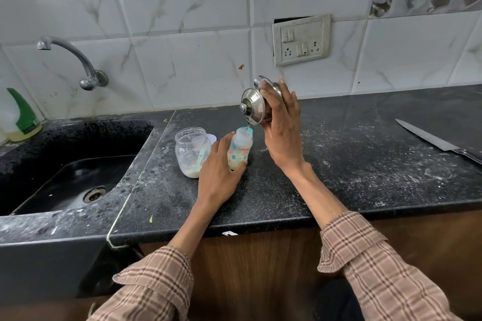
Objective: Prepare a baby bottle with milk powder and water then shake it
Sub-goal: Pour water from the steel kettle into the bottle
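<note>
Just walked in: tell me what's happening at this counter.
A person is filling a small clear printed baby bottle on the black speckled counter. The left hand grips the bottle upright, with whitish liquid at its bottom. The right hand tips a lidded steel pot over its open mouth, pouring a thin stream. Left of the bottle stands an open clear plastic jar with white powder at the bottom.

Right hand [283, 122] gripping a tipped steel pot [254, 104], water running into the baby bottle [240, 148] just below, left hand [220, 171] holding that bottle upright, open powder jar [191, 151] just left of it, knife [440, 142] far right of the right hand
</note>
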